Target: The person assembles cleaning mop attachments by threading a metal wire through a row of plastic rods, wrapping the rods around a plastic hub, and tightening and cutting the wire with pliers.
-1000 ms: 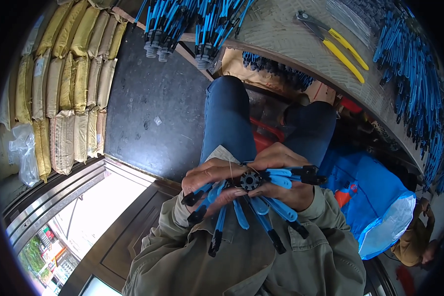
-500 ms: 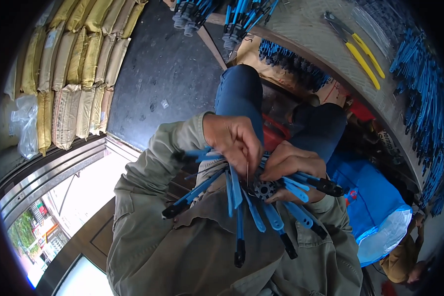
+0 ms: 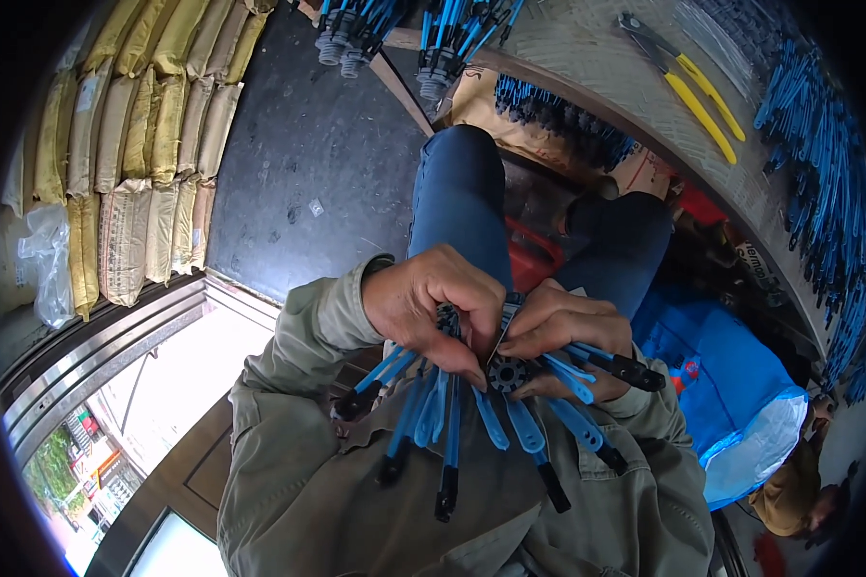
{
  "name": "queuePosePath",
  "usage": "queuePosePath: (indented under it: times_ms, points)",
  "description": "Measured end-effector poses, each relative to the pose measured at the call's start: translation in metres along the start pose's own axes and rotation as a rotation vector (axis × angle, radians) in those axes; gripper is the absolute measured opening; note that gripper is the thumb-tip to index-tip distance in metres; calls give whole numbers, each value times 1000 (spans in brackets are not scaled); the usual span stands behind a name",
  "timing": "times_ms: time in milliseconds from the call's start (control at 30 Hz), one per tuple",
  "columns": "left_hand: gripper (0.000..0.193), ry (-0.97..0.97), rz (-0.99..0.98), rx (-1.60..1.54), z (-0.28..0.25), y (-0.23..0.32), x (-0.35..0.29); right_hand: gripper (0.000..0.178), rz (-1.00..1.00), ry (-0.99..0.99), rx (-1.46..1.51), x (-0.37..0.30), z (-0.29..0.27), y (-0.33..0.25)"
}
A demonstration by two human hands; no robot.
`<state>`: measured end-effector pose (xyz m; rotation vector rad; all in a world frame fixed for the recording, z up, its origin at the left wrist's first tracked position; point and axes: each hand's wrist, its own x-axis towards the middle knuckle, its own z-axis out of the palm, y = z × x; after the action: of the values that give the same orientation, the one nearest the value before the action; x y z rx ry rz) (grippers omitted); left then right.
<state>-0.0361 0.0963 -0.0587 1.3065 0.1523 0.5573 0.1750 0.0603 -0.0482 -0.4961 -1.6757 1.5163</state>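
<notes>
Over my lap is a small round black slotted hub (image 3: 508,374), with blue plastic strips (image 3: 526,426) fanning out from it. Some strips have black ends. My right hand (image 3: 570,332) grips the hub from the right, thumb below and fingers above. My left hand (image 3: 435,303) is closed over the left part of the fan, its thumb pressed down beside the hub. A dark piece shows between its fingers, too covered to name. Between the two hands a thin strand stands up from the hub, partly hidden by the fingers.
Yellow-handled cutters (image 3: 700,106) lie on the curved-edged table at upper right, near a heap of blue strips (image 3: 823,192). A blue bag (image 3: 712,385) stands at my right. Stacked sacks (image 3: 115,125) line the left wall. Another person (image 3: 789,495) is at far lower right.
My left hand has tilted and spread lower, its thumb now down near the hub. The strips on the left have swung downward. My right hand stays on the hub.
</notes>
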Motion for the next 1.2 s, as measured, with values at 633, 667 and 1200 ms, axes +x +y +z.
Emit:
queuePosePath:
  times_ms: [633, 667, 1200]
  points:
    - [23, -197, -469, -270, -18, -8, 27, 36, 230, -67, 261, 17, -16, -25]
    - [27, -202, -482, -236, -20, -9, 25, 35, 155, -118, 211, 21, -17, -27]
    - [50, 1123, 45, 702, 107, 21, -15, 29, 209, 370, -123, 23, 29, -34]
